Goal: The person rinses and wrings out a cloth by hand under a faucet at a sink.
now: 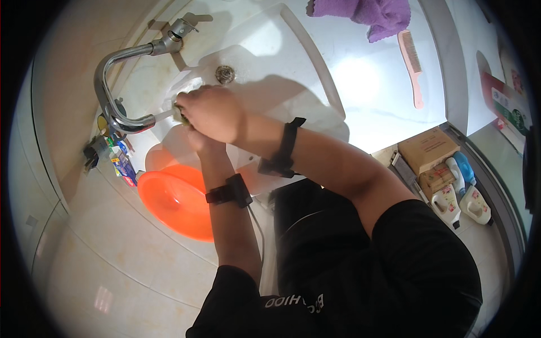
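Note:
Both my hands are together over the white washbasin (265, 42), beside the stream from the tap (115, 84). Closed round a small yellow-green thing (179, 114) that looks like a sponge is my right hand (213, 112); only an edge of it shows at the fingertips. My left hand (202, 139) lies beneath and against the right one, its fingers hidden. Water runs from the chrome spout onto that edge. A round metal drain (225, 75) sits in the basin just beyond my hands.
An orange plastic basin (177, 200) is left of my left forearm. A purple towel (372, 17) and pink comb (411, 67) lie on the white counter. At right are a cardboard box (428, 149) and several bottles (476, 204). Small tubes and boxes (121, 160) stand behind the tap.

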Motion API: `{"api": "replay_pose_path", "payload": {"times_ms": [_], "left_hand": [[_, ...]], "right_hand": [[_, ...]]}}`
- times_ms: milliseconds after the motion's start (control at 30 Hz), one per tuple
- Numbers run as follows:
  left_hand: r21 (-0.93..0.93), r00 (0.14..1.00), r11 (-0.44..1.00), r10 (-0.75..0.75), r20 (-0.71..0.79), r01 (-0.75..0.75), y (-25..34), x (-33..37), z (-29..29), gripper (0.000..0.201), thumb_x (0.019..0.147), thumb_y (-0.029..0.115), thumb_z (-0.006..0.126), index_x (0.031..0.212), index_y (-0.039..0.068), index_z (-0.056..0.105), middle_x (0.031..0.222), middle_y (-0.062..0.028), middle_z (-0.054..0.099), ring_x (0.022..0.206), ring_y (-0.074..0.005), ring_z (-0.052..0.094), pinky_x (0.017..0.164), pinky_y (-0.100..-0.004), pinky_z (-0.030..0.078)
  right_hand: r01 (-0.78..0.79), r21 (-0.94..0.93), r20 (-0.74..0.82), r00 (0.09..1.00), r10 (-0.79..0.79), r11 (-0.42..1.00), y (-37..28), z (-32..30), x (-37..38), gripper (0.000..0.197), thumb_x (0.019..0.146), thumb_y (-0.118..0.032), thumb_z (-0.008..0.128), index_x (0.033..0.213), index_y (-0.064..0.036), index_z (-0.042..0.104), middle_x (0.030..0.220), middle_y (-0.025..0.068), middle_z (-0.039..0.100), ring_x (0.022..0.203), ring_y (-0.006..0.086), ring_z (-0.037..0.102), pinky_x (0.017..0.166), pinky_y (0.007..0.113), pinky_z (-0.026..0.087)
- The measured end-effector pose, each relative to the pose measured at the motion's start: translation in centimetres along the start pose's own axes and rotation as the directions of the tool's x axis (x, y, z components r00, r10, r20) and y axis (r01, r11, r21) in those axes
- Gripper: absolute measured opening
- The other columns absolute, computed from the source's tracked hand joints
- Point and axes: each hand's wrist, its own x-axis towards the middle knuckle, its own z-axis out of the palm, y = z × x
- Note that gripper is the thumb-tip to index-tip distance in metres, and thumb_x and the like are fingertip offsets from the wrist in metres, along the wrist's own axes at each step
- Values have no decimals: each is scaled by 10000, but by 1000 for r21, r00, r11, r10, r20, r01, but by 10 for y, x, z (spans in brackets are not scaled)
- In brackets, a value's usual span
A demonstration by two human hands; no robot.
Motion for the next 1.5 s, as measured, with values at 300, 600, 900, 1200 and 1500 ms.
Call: {"api": "replay_pose_path", "payload": {"times_ms": [300, 600, 900, 1200, 1500], "left_hand": [[-56, 988, 989, -135, 70, 139, 14, -9, -17, 367, 1093, 309, 473, 1280, 12, 582, 1184, -125, 664, 1038, -232, 676, 900, -362, 576], [81, 986, 983, -166, 34, 163, 25, -12, -24, 361, 1101, 299, 455, 1286, 13, 572, 1168, -134, 661, 1027, -241, 679, 881, -360, 587], [769, 982, 631, 187, -19, -106, 59, -27, 16, 381, 1107, 272, 423, 1348, -7, 519, 1192, -172, 656, 967, -269, 709, 762, -375, 633], [647, 871, 743, 421, -253, -171, 79, -45, 74, 434, 1118, 317, 387, 1454, 47, 438, 1335, -195, 599, 1150, -354, 658, 947, -511, 594], [203, 970, 956, 231, -75, -212, 73, -42, 53, 537, 1124, 425, 252, 1530, 90, 358, 1527, -190, 431, 1412, -380, 439, 1141, -605, 429]], "right_hand": [[359, 71, -218, 916, -337, 930, -10, 12, -14, 316, 793, -138, 686, 1104, -173, 733, 1050, 14, 684, 1005, 286, 651, 865, 411, 553], [373, 152, -205, 918, -340, 915, -4, -6, -29, 317, 740, -114, 714, 1034, -216, 778, 906, -2, 593, 875, 238, 611, 768, 380, 525], [317, 227, -152, 946, -288, 921, -3, -47, -42, 239, 879, -127, 691, 1099, -164, 778, 869, 36, 636, 799, 251, 642, 655, 366, 534], [191, 321, -75, 982, -176, 928, 24, -47, -48, 218, 926, -114, 660, 1131, -123, 732, 913, 61, 690, 873, 297, 648, 844, 417, 508], [-14, 366, -56, 998, 37, 931, 51, -30, -69, 116, 939, -49, 602, 1003, -65, 697, 991, 118, 702, 918, 335, 658, 841, 418, 525]]}}
